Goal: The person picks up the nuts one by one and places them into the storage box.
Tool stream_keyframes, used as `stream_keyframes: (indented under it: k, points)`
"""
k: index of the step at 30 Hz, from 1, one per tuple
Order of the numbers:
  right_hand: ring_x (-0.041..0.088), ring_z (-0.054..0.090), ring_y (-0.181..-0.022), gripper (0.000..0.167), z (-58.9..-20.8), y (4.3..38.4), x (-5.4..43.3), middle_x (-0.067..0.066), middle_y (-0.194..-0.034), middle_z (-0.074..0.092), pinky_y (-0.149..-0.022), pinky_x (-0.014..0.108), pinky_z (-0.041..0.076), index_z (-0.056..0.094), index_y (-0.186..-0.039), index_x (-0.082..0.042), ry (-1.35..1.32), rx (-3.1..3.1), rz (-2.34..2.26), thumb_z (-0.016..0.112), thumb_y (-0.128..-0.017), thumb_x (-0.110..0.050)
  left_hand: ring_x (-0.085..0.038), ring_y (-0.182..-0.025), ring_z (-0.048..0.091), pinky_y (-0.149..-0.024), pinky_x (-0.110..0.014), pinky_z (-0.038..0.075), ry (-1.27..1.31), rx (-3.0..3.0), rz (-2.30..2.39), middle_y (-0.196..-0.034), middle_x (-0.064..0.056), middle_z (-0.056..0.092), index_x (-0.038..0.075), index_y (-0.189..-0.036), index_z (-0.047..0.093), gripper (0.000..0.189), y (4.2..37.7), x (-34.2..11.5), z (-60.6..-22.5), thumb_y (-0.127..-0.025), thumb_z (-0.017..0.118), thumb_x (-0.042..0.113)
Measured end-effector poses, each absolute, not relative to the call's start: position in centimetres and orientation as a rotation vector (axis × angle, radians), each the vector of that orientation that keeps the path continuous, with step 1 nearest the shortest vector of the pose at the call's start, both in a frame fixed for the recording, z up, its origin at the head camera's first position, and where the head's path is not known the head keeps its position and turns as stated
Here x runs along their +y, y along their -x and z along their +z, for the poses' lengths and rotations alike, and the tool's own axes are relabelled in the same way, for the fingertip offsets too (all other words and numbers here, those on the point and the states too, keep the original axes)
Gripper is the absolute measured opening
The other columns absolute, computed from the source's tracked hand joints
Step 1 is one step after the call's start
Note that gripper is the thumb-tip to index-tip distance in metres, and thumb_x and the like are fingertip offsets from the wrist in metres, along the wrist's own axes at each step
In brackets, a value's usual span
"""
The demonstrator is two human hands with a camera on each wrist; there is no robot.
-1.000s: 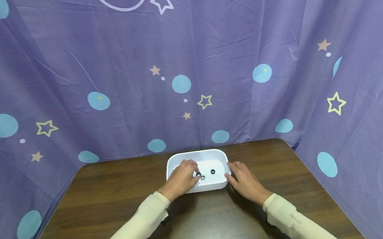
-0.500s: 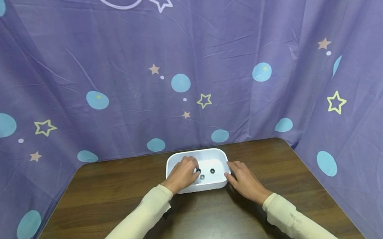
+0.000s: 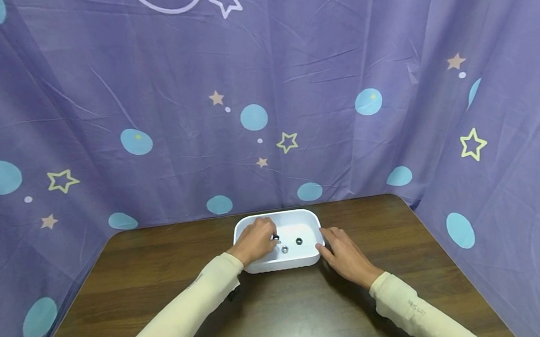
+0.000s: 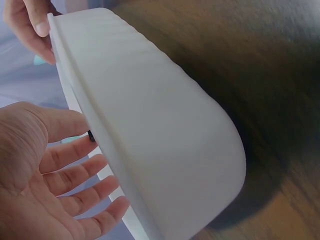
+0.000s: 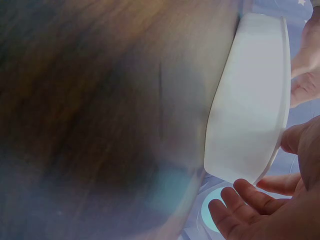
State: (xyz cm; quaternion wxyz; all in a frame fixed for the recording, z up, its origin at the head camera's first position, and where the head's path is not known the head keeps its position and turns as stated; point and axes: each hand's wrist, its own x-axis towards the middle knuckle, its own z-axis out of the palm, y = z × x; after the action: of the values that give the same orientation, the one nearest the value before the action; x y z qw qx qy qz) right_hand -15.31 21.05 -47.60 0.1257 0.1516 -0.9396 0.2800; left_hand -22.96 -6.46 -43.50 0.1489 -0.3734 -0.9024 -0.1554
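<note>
A white oblong tray (image 3: 284,264) stands on the table. My left hand (image 3: 255,241) reaches over its near wall and pinches a small black nut (image 3: 275,237) between thumb and index finger. In the left wrist view, that black nut (image 4: 91,135) shows as a dark bit at the fingertips, and the other fingers spread along the rim. A silver nut (image 3: 284,250) and another black nut (image 3: 299,241) lie on the tray floor. My right hand (image 3: 345,255) rests at the tray's right end, thumb and fingertips at the rim, fingers fairly straight in the right wrist view.
The brown wooden table (image 3: 291,315) extends around the tray on all sides. Behind it and at both sides hangs a purple curtain (image 3: 179,160) with stars and blue dots, close to the table's back edge.
My left hand has drawn slightly left and away from the silver nut with the black nut in its fingertips, showing more of the silver nut. The right hand stays at the rim.
</note>
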Motion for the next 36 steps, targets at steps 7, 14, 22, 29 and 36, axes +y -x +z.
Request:
stream_keyframes:
  k: [7,14,22,29,36]
  points:
    - [0.036,0.060,-0.131,0.051,-47.7,15.4,21.1,0.022,-0.140,0.064,-0.112,0.056,0.052,0.060,-0.152,0.006,-0.447,-2.733,0.809,0.068,-0.110,-0.024,-0.020,-0.076,0.065,-0.062,-0.042,0.058,1.043,-2.712,-0.375,-0.082,-0.005,0.065,0.007,-0.078,0.075,0.011,23.8,-6.4,-43.4,-0.085,0.083,0.003]
    - [0.036,0.060,-0.131,0.052,-47.6,15.4,21.1,0.021,-0.141,0.064,-0.112,0.056,0.052,0.059,-0.153,0.005,-0.424,-2.744,0.824,0.068,-0.111,-0.025,-0.014,-0.066,0.054,-0.056,-0.039,0.052,1.042,-2.748,-0.347,-0.077,-0.002,0.063,0.010,-0.074,0.070,0.018,26.3,-6.8,-45.0,-0.087,0.082,0.007]
    - [0.036,0.060,-0.130,0.052,-48.0,15.5,21.1,0.020,-0.140,0.064,-0.111,0.056,0.053,0.060,-0.153,0.003,-0.421,-2.742,0.812,0.068,-0.111,-0.026,-0.016,-0.062,0.052,-0.056,-0.038,0.051,0.950,-2.873,-0.311,-0.073,-0.003,0.063,0.011,-0.069,0.068,0.024,25.8,-6.4,-43.5,-0.088,0.082,0.004]
    - [0.035,0.061,-0.130,0.052,-48.1,15.6,21.0,0.019,-0.139,0.065,-0.111,0.055,0.053,0.059,-0.153,0.004,-0.435,-2.727,0.802,0.068,-0.111,-0.026,-0.015,-0.062,0.048,-0.050,-0.037,0.045,0.989,-2.841,-0.301,-0.073,-0.002,0.058,0.013,-0.066,0.064,0.025,27.0,-6.7,-45.3,-0.084,0.079,0.004]
    - [0.035,0.060,-0.131,0.053,-48.1,15.4,21.0,0.019,-0.140,0.064,-0.111,0.055,0.053,0.058,-0.154,0.003,-0.408,-2.745,0.819,0.067,-0.111,-0.026,-0.018,-0.066,0.047,-0.055,-0.037,0.048,0.980,-2.908,-0.260,-0.073,-0.004,0.053,0.014,-0.063,0.054,0.039,25.7,-5.8,-44.3,-0.085,0.080,-0.002]
